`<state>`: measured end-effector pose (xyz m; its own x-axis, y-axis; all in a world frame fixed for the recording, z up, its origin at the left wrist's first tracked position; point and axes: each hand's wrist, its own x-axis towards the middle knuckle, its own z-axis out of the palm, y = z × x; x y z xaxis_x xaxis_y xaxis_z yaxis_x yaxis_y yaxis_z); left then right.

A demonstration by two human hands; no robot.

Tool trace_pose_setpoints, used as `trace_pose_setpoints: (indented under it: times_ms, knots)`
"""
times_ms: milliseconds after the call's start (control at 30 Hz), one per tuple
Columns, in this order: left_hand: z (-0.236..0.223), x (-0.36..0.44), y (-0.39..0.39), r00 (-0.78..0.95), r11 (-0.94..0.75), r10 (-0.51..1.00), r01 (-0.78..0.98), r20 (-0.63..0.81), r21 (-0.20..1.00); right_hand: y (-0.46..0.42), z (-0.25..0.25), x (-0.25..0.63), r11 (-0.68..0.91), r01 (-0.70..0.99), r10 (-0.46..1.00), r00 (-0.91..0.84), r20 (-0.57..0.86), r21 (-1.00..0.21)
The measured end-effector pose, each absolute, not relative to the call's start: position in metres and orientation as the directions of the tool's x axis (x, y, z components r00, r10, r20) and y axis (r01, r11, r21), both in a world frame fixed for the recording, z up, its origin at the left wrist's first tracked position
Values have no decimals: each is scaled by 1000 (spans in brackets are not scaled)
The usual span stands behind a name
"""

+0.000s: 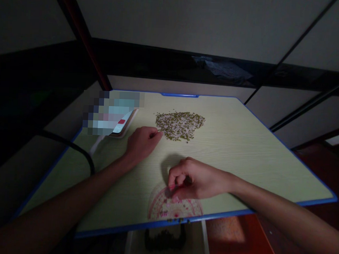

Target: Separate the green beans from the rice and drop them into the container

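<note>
A loose pile of small greenish beans mixed with pale grains (181, 123) lies on the pale tabletop. My left hand (143, 142) is curled, its thumb and forefinger pinched together at the pile's lower left edge; anything between those fingertips is too small to tell. Closer to me, my right hand (195, 180) has its fingers bent around the top of a clear protractor with pink markings (179, 210). The protractor lies at the blue front edge of the table, with several beans (178, 220) along its straight side.
Below the front edge stands a light-rimmed container (206, 244) with a dark mass inside. A phone (121, 126), partly blurred out, lies at the table's left, near a black cable (73, 143). An orange-red surface (237, 238) is below right. Cabinet panels (185, 23) rise behind.
</note>
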<state>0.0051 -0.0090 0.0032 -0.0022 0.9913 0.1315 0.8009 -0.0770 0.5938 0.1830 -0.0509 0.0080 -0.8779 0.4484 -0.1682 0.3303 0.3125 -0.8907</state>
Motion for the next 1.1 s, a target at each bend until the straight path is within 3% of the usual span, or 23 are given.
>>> trace_pose_setpoints:
  times_ms: [633,967,1100]
  knots:
    - [3,5,-8,2,-78,992,800,127,594,-52,9,181,364,313,396,-904,-158,-877]
    - [3,4,-8,7,-82,992,795,126,602,-47,9,181,324,278,410,-903,-131,-904]
    - [3,4,-8,4,-79,992,792,125,605,-42,8,184,220,225,443,-890,-108,-949]
